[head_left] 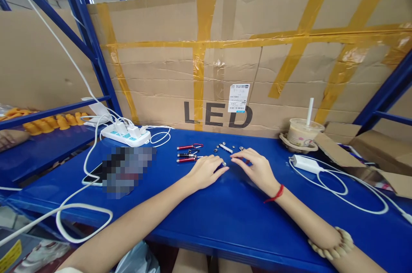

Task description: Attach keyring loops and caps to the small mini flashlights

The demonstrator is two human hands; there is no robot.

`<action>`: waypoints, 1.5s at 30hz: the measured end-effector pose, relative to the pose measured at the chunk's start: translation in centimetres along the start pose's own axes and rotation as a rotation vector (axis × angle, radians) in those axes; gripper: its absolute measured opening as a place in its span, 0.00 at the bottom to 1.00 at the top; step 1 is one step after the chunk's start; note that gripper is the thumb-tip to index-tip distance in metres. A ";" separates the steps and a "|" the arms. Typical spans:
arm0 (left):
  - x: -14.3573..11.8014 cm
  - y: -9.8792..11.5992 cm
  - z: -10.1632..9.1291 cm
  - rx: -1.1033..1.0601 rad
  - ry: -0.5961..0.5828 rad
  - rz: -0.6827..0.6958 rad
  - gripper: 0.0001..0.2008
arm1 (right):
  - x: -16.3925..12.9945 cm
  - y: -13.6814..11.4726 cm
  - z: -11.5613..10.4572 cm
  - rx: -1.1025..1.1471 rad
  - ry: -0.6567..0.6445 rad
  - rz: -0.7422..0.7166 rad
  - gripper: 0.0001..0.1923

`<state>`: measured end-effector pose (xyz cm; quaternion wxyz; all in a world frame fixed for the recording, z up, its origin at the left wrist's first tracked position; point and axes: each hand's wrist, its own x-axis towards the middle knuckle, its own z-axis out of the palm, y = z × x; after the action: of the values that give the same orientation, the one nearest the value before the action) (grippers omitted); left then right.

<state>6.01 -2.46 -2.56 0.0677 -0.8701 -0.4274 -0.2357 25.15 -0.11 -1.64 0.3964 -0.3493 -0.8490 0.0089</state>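
The left hand [206,171] lies palm down on the blue shelf top [225,217], fingers loosely spread, its fingertips at a small silver part [224,164]; whether they pinch it I cannot tell. The right hand [255,169] rests flat just beside it, fingers apart, clamped on nothing visible. Just beyond the left hand lie red keychain penlights [188,153]; beyond both fingertips, more small metal pieces [225,148] are scattered. These look light, rigid and smooth, likely to roll or slip, so a fingertip pinch across the barrel suits them best. Farther right stand a lidded drink cup [301,132] and a white charger [304,163].
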 end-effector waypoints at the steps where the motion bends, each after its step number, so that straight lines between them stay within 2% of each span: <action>1: 0.0 0.0 0.0 -0.002 -0.004 -0.002 0.16 | 0.0 -0.3 0.1 0.036 0.017 -0.019 0.13; 7: 0.1 -0.1 0.1 0.016 -0.036 -0.005 0.14 | -0.3 -1.1 0.5 0.209 0.023 -0.150 0.11; 16: 0.0 0.1 0.1 -0.028 -0.066 0.034 0.12 | -0.4 -1.3 0.5 0.202 -0.031 -0.155 0.11; 19: 0.1 0.2 0.1 -0.023 -0.039 0.006 0.14 | -0.2 -1.2 0.2 0.168 -0.021 -0.082 0.11; 21: 0.2 0.3 0.0 -0.033 -0.016 -0.018 0.15 | 0.0 -0.8 -0.2 0.097 0.036 -0.009 0.12; 24: 0.2 0.5 -0.2 -0.061 0.003 -0.049 0.15 | 0.4 0.4 -0.7 -0.052 0.136 0.095 0.12; 26: 0.2 0.6 -0.3 -0.070 0.010 -0.059 0.15 | 0.4 1.5 -0.9 -0.129 0.148 0.160 0.11; 30: 0.1 0.7 -0.3 -0.060 0.029 -0.017 0.15 | 0.1 3.7 -0.3 -0.186 0.074 0.263 0.10; 33: 0.0 0.7 -0.3 -0.027 0.045 0.015 0.17 | -0.1 4.8 0.2 -0.207 -0.048 0.253 0.12; 37: 0.0 0.8 -0.5 -0.005 0.058 0.032 0.19 | -0.3 5.3 0.6 -0.256 -0.186 0.254 0.17; 41: 0.0 0.9 -0.6 0.003 0.065 0.031 0.17 | -0.3 5.5 0.7 -0.255 -0.239 0.289 0.19; 45: -0.1 0.8 -0.6 -0.002 0.071 0.030 0.17 | -0.4 5.8 0.9 -0.221 -0.293 0.224 0.18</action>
<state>6.42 -3.22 -2.02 0.0854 -0.8676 -0.4113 -0.2660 28.08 4.28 -4.22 0.2245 -0.4778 -0.8492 0.0106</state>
